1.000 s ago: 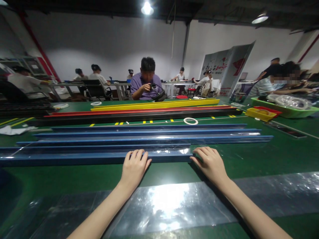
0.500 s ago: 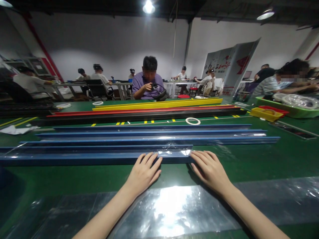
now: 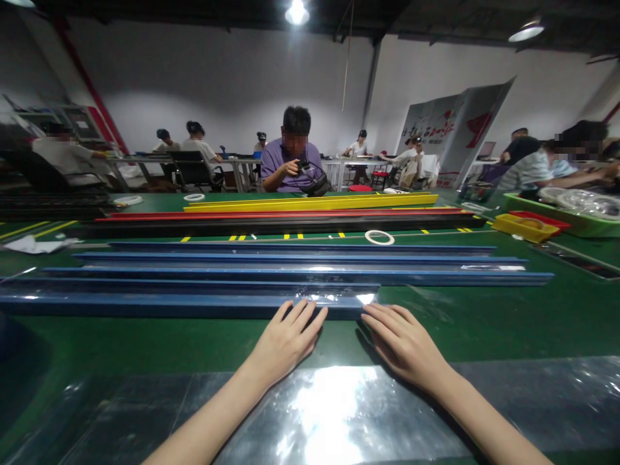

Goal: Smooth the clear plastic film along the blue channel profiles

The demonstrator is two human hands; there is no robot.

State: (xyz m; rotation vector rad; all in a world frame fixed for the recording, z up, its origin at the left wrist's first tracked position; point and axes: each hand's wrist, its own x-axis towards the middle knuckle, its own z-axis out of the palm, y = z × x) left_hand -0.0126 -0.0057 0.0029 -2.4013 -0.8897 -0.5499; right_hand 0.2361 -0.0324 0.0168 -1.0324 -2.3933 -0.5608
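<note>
My left hand (image 3: 287, 339) lies flat on the green table, fingers stretched out, fingertips touching the near edge of the nearest blue bar (image 3: 169, 301). My right hand (image 3: 404, 342) lies flat too, fingers apart, fingertips at that bar's right end, where clear plastic film (image 3: 339, 298) glints. Neither hand holds anything. Behind the near bar lie more long blue bars (image 3: 300, 266), side by side.
A clear plastic sheet (image 3: 334, 413) covers the table under my forearms. Farther back lie yellow, red and black bars (image 3: 310, 213) and a white tape ring (image 3: 379, 237). Yellow, red and green trays (image 3: 526, 227) stand at right. A person in purple (image 3: 293, 161) sits opposite; others sit behind.
My left hand has slid right along the near blue bar, closer to my right hand. My right hand has shifted slightly left and nearer. The view has drifted a little.
</note>
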